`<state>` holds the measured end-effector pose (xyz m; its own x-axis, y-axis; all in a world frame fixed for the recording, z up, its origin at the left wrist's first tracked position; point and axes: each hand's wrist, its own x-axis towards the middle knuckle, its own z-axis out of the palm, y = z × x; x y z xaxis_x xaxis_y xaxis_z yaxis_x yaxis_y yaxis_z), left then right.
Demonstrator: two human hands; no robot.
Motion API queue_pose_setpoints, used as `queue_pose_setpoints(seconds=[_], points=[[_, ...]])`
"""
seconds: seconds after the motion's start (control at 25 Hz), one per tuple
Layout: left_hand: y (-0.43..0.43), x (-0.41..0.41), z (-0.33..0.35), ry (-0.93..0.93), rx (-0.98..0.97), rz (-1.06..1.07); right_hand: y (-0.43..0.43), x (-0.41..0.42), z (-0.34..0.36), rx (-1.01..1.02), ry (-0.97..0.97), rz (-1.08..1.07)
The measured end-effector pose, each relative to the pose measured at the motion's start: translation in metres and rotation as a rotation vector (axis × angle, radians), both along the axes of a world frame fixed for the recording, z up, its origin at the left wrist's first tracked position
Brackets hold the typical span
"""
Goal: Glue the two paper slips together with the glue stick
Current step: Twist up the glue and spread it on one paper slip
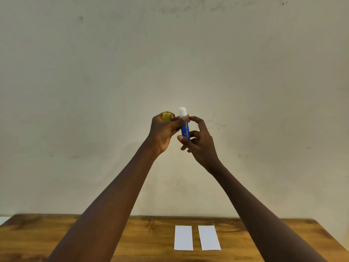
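Most of the frame is bare wall (75, 72), stained and scuffed. Wooden counter (151, 242) runs along the bottom edge only. Both your forearms rise from the lower corners and meet at frame centre, well above the counter.

Your left hand (162, 133) sits centre frame, fingers curled round the yellow cap (166, 117), with the thumb stretched across to the neck of the glue stick (185, 129). Your right hand (202, 146) is just right of it and pinches the blue tube: forefinger near the top, thumb near the base. The other fingers are loosely bent behind, and I cannot tell whether they touch the tube.

Two paper slips lie flat at lower centre, parallel and just beside each other with a narrow gap: left-of-frame slip (183, 237) and right-of-frame slip (209, 237). Neither is touched. No glue shows on them, though a clear smear would be hard to see from here.

The glue stick is upright, slightly tilted, in the air at frame centre. Its cap is off and the white glue tip (182, 111) is exposed at the top.

Step, as I read it: uncapping is done and the stick is being readied; nothing is glued yet. Next move probably calls for bringing the stick down, turning the tip onto one slip and steadying that slip so it does not slide under the stroke. You would likely need to park the cap first to free your left hand. Light paper may drag or lift with the tip.
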<state>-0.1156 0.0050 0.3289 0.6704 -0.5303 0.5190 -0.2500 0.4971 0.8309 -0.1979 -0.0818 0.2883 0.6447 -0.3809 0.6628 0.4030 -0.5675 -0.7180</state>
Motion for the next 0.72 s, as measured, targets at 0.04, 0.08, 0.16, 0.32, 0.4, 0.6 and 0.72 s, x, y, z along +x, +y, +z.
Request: queue_pose_setpoints(seconds=[0.04,0.08,0.16,0.32,0.4,0.6,0.72], points=[[-0.001,0.0,0.0,-0.006,0.009,0.005,-0.001,0.001,0.0,-0.012,0.008,-0.009],[-0.001,0.001,-0.001,-0.01,0.015,-0.003,-0.002,0.002,-0.001,-0.012,0.017,-0.011],[-0.002,0.001,-0.003,-0.013,0.021,-0.031,-0.004,0.003,-0.002,-0.001,0.044,-0.008],[-0.006,0.003,-0.012,-0.016,0.048,-0.054,-0.008,-0.001,-0.005,0.013,0.107,0.043],[-0.008,0.004,-0.017,-0.01,0.06,-0.071,-0.01,-0.004,-0.008,0.022,0.124,0.099],[-0.013,0.009,-0.029,0.017,0.075,-0.113,-0.017,-0.008,-0.016,0.089,0.167,0.181],[-0.016,0.014,-0.037,0.054,0.074,-0.11,-0.021,-0.002,-0.021,0.095,0.215,0.168]])
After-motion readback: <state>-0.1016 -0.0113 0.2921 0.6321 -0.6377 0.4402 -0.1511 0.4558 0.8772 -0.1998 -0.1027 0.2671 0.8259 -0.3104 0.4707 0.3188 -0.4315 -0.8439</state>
